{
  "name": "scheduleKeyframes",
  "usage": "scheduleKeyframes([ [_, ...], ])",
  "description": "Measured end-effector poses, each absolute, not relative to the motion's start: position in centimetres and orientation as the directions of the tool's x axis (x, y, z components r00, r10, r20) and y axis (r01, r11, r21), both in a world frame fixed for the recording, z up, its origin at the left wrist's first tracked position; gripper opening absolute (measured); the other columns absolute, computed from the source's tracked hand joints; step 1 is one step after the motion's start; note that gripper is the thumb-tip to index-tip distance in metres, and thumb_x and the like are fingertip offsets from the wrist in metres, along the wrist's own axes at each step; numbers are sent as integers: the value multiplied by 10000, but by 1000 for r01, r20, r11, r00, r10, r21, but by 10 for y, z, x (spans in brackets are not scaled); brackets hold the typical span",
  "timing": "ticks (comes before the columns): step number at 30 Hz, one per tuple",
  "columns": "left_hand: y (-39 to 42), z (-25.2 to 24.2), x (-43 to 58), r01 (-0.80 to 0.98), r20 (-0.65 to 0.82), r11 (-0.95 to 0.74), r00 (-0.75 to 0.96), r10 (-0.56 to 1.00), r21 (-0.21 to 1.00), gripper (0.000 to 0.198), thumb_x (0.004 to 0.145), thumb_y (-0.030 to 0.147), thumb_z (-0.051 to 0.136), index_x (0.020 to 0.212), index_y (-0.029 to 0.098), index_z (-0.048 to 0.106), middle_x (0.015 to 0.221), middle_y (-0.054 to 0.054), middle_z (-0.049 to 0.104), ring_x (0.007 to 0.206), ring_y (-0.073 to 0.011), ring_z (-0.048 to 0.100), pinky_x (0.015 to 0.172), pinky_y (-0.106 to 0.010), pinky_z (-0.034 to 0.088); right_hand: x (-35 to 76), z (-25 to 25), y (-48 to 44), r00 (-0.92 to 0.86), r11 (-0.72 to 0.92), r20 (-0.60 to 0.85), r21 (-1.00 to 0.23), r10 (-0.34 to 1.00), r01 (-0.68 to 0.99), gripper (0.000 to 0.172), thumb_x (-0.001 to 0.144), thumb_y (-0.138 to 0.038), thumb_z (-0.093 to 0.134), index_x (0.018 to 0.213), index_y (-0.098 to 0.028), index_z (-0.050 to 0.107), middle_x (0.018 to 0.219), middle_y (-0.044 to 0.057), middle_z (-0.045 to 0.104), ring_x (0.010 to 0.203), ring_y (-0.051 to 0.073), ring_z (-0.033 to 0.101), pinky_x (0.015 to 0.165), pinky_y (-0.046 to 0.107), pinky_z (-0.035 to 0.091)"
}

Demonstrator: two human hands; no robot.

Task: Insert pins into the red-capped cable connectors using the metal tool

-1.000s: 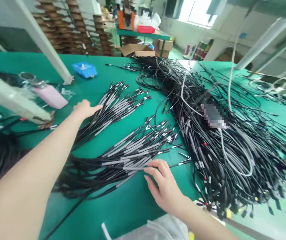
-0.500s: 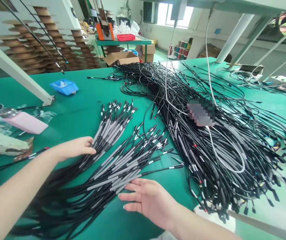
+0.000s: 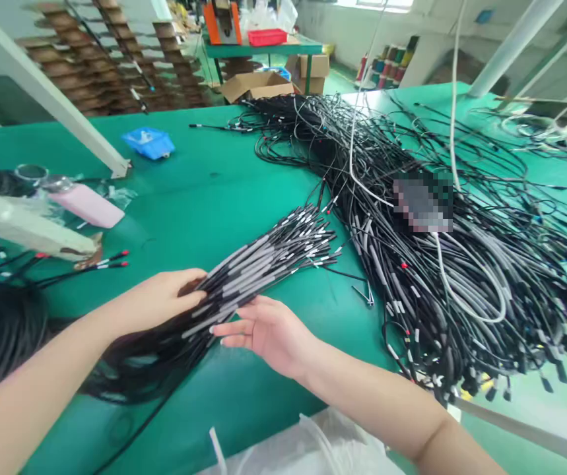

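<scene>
A bundle of black cables with grey ribbed sleeves and white labels lies on the green table, its tips pointing to the far right. My left hand is closed around the bundle from the left, thumb on top and fingers partly hidden behind it. My right hand is against the bundle's near right side, palm turned toward it, with fingers stretched out and apart. Behind my left forearm, the cables' black lengths curve away to the left, blurred.
A large heap of black cables covers the right side, with a pixelated object and a white cord on it. At left are a pink bottle, a blue tray and white posts. White plastic is at the near edge.
The two spread groups of cables have come together into one bundle, the left group moving right. My right hand has moved up and left against it. The view has shifted.
</scene>
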State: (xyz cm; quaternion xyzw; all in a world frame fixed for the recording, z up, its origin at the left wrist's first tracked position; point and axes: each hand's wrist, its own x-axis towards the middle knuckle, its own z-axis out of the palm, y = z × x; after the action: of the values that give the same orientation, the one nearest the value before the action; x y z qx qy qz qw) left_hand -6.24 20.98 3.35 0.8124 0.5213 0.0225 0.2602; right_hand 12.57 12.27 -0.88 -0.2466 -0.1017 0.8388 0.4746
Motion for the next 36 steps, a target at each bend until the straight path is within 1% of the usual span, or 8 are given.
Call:
scheduleKeyframes([
  [4,206,21,-51,862,20,-389,405,914,326,468,924,430,405,1176,108,633,1252,-201,657,1222,-366,565,1079,-512,406,123,-11,121,-412,-517,-322,-399,853,-758,263,701,-208,735,957,-159,701,909,20,726,802,182,741,721,263,577],
  [9,145,4,-33,807,202,-575,546,813,137,487,903,339,576,1342,130,546,1406,-238,520,1328,-411,465,1069,-581,413,138,-18,106,-395,-556,-403,-466,826,-688,234,677,-191,764,897,-136,705,891,37,709,795,176,715,711,289,593],
  [14,82,-11,-53,925,314,-370,326,892,89,344,903,299,628,1211,149,591,1279,-220,554,1226,-386,518,1011,-553,445,161,-25,89,-322,-582,-505,-532,801,-615,358,665,-221,837,987,-150,697,1143,97,712,899,247,739,696,341,611],
  [17,52,-17,-79,969,237,-218,186,954,116,131,917,300,607,1004,206,631,1055,-129,622,1015,-330,586,877,-494,479,173,-24,86,-306,-583,-509,-573,804,-576,459,662,-280,860,1071,-157,691,1175,126,718,867,249,744,666,334,606],
  [21,33,-21,-97,982,166,-155,136,977,107,168,936,273,573,1068,184,625,1094,-140,647,1009,-317,598,869,-469,466,181,-22,85,-302,-550,-460,-674,835,-493,348,727,-315,834,1020,-164,723,954,69,750,739,153,701,614,240,559],
  [25,50,-17,-89,967,142,-255,253,957,-2,292,917,277,599,1184,159,611,1169,-163,667,1110,-361,575,916,-507,434,179,-22,76,-328,-526,-418,-750,847,-401,233,791,-360,797,914,-174,731,832,32,721,691,105,642,607,205,510],
  [32,80,-1,-72,938,-137,-334,320,937,-90,132,833,173,569,906,107,656,849,-127,682,822,-311,668,788,-477,457,178,-31,56,-352,-509,-409,-820,842,-263,252,852,-434,760,921,-195,719,847,28,715,716,98,628,645,208,486],
  [36,79,10,-81,911,-101,-408,402,910,-57,140,839,177,517,740,155,614,709,-71,651,730,-276,644,808,-479,444,179,-32,48,-400,-573,-449,-770,799,-280,257,854,-432,765,913,-187,717,822,30,704,678,97,625,602,205,495],
])
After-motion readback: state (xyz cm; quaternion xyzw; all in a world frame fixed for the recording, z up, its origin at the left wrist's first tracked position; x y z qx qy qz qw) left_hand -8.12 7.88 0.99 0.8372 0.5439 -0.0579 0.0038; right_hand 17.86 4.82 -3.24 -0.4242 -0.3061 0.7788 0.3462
